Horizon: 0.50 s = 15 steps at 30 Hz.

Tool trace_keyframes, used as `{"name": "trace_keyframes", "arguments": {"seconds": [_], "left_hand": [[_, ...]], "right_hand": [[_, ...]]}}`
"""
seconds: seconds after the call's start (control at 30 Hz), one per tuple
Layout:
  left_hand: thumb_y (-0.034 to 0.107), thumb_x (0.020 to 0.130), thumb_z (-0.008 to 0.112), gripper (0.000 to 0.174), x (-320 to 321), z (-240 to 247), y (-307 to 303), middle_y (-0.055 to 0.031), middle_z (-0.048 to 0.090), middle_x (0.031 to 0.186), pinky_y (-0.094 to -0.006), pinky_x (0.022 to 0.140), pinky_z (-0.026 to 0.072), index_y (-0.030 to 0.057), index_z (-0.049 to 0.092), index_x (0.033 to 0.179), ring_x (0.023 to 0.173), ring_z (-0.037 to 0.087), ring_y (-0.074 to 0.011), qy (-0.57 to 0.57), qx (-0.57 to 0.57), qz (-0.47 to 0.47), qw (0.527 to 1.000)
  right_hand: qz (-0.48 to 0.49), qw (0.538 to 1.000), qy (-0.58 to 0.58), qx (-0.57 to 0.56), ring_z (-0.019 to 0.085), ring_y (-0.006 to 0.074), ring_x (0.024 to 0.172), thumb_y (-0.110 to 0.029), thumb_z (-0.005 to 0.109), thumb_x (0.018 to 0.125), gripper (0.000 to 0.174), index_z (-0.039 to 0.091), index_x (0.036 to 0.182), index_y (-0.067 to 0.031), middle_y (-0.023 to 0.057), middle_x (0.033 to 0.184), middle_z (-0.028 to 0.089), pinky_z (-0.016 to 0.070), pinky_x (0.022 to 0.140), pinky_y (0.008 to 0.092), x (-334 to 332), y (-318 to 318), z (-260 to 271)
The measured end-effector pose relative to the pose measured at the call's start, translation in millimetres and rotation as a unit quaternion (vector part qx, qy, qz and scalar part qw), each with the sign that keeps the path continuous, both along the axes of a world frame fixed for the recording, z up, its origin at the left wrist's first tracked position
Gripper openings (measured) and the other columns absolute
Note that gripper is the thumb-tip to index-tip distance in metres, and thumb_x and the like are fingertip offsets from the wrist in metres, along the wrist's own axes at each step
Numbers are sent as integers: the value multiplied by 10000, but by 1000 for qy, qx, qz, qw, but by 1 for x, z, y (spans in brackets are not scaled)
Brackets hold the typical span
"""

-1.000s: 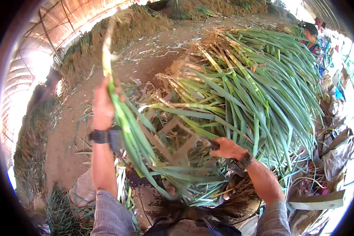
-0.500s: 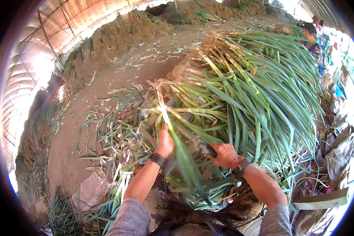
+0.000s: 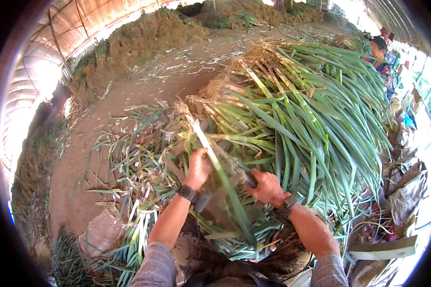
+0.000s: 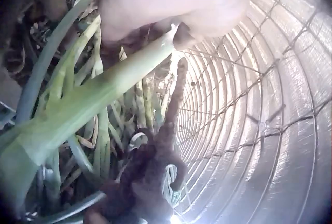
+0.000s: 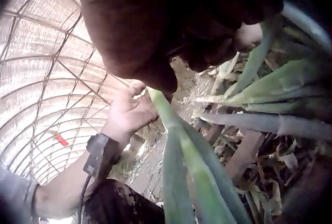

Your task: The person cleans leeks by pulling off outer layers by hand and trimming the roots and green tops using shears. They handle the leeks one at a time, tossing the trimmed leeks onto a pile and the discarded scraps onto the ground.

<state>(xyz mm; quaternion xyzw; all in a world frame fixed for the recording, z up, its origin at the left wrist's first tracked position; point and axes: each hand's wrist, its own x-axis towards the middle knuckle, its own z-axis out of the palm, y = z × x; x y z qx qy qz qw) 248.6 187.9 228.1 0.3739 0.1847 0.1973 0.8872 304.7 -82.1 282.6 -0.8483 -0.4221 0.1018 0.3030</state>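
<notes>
Head camera is looking forward and down from above the left hand [image 3: 198,167] and right hand [image 3: 268,186]; a heap of long green leeks [image 3: 316,110] is filling the far right. Left wrist camera is sitting close under its hand, facing up at the arched translucent roof [image 4: 270,110]. Right wrist camera, equally close, is facing left. All three are sharing the left hand and one pale green leek stalk [image 3: 203,138].

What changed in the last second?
The left hand swung the green onion stalk down from high on the left to in front, roots pointing away, still gripping it. The right hand, gripping a dark handle, barely shifted. The onion pile stayed put.
</notes>
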Motion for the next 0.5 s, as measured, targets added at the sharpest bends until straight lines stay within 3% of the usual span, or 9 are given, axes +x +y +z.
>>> {"name": "trace_keyframes", "arguments": {"seconds": [0.17, 0.23, 0.33, 0.43, 0.5], "left_hand": [[206, 913, 591, 187, -1, 4, -12, -37, 589, 945, -435, 848, 484, 58, 570, 1025, 903, 576, -204, 8, 41, -53, 998], [214, 925, 602, 227, -2, -1, -17, -52, 618, 982, -428, 786, 537, 36, 587, 1065, 909, 621, -206, -11, 58, -53, 997], [200, 960, 627, 290, -9, -11, -22, -94, 678, 1040, -374, 725, 627, 8, 611, 1177, 927, 698, -207, 55, 186, -114, 974], [179, 962, 631, 286, -8, -22, -29, -89, 681, 1022, -380, 703, 632, -4, 608, 1181, 897, 701, -193, 80, 250, -131, 956], [171, 959, 637, 293, -9, -26, -35, -87, 680, 1029, -368, 673, 632, 2, 604, 1196, 890, 704, -199, 83, 236, -126, 960]], "right_hand": [[-15, 1000, -5, 21, 669, 401, 875, -287, 712, 795, 420, 643, 1139, -55, 216, 902, 694, 529, 804, 487, 5, 5, 6], [-13, 1000, -9, 19, 670, 400, 877, -288, 713, 792, 422, 647, 1143, -64, 212, 913, 697, 529, 810, 485, 11, 3, 2], [-11, 1000, -2, 23, 672, 398, 879, -291, 717, 786, 430, 654, 1156, -80, 203, 934, 702, 532, 815, 480, 14, 1, 9], [-12, 1000, -2, 10, 674, 395, 878, -299, 718, 781, 439, 659, 1164, -93, 198, 949, 706, 536, 812, 474, 19, -2, 10], [-2, 1000, -9, -12, 675, 394, 877, -306, 718, 779, 442, 662, 1165, -97, 197, 952, 708, 539, 808, 471, 20, -5, 10]]}}
